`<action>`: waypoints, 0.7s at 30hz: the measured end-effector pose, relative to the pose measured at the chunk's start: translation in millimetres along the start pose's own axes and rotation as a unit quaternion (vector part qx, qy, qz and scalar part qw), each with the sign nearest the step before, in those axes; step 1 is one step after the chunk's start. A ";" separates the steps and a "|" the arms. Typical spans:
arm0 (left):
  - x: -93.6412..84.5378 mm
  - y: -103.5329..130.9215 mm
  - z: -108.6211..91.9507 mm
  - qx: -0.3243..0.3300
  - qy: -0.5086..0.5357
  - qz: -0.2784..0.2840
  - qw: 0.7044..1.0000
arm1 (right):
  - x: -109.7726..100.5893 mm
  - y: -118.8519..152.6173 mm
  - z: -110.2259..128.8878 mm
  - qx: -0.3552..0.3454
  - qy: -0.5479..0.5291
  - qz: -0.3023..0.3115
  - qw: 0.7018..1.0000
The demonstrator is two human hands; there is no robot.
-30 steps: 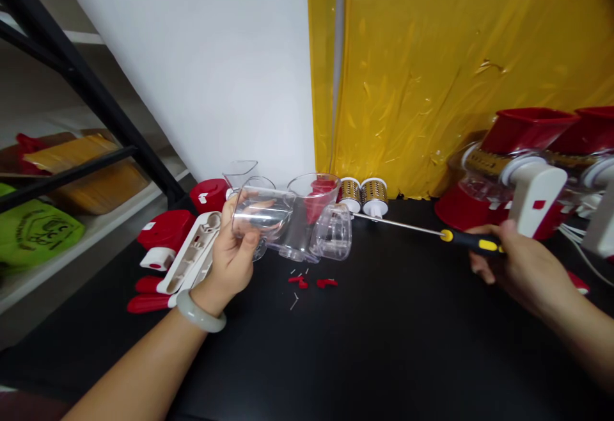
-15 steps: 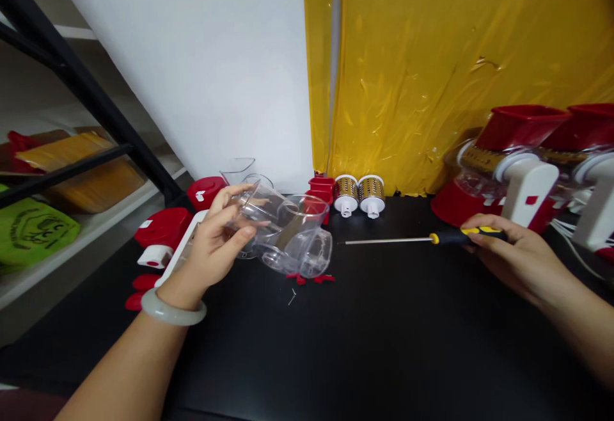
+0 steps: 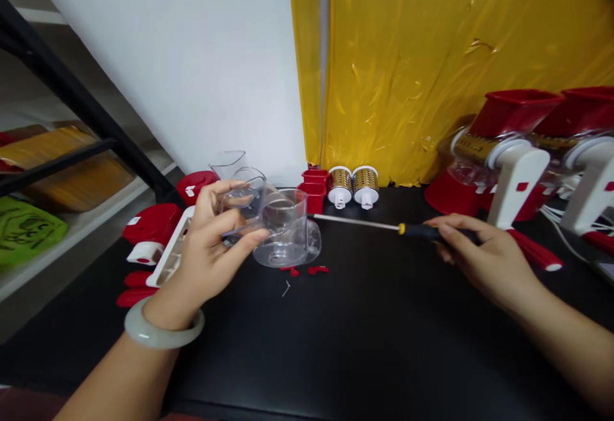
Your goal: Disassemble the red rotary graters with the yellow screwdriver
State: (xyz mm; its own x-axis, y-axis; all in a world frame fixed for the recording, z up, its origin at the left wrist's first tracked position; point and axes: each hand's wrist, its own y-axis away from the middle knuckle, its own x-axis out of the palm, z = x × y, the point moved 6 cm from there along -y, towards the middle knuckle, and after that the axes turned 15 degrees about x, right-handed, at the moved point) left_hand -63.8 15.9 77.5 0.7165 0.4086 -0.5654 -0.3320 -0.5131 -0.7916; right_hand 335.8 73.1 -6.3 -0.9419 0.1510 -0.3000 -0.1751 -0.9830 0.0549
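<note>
My left hand [image 3: 215,245] is closed around a clear plastic grater housing [image 3: 285,226], held just above the black table. A screwdriver [image 3: 417,232] with a black and yellow handle lies level in my right hand [image 3: 472,251], its fingers wrapped round the grip. The shaft points left, and its tip comes up to the housing's right side; whether they touch I cannot tell. Below the housing rest small red plastic pieces [image 3: 317,270] and tiny thin screws [image 3: 286,288]. A bangle [image 3: 163,331] circles my left wrist.
Two drum grater blades [image 3: 365,186] stand at the back beside red hoppers [image 3: 314,190]. Assembled rotary graters [image 3: 513,146] with white crank handles fill the right. Red bases [image 3: 152,224], white parts and another clear housing [image 3: 228,164] are at left, beside a black-framed shelf [image 3: 86,158].
The clear housing has turned in my left hand, its round opening now facing more upward. My right hand has brought the screwdriver left, its tip now at the housing. The view has shifted slightly.
</note>
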 end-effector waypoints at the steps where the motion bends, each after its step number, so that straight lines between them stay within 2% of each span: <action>1: 4.3 -0.2 -3.1 -0.002 -0.006 0.008 1.000 | 5.1 5.8 3.7 -0.010 0.053 0.007 0.999; 5: 11.9 -2.7 -14.3 -0.010 -0.005 -0.007 1.000 | 2.4 21.6 16.5 -0.021 0.107 -0.052 0.993; 8: 13.0 -4.6 -14.7 -0.025 0.017 -0.020 0.999 | 5.1 26.9 21.8 -0.037 0.130 -0.031 0.990; 11: 13.6 -5.6 -13.1 -0.029 0.034 -0.029 0.999 | 4.4 28.5 19.8 -0.029 0.134 -0.054 0.989; 13: 13.9 -5.4 -11.5 -0.037 0.037 -0.033 0.998 | 6.4 27.9 16.7 -0.015 0.130 -0.045 0.990; 16: 11.8 -3.5 -4.7 -0.060 0.040 -0.049 0.996 | 4.4 24.9 15.4 0.002 0.125 -0.035 0.992; 19: 6.2 0.3 11.2 -0.092 0.058 -0.085 0.990 | -12.9 19.3 13.9 0.036 0.110 -0.101 0.988; 21: 4.3 3.2 24.6 -0.112 0.106 -0.108 0.982 | -22.8 15.2 9.7 0.050 0.095 -0.130 0.986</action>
State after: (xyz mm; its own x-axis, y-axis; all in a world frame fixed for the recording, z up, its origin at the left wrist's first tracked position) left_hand -76.8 34.6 66.8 0.8746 0.3724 -0.3105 -0.0322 -0.5943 -0.8036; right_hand 351.9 55.7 10.6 -0.7927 0.3652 -0.4881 -0.4403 -0.8968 0.0441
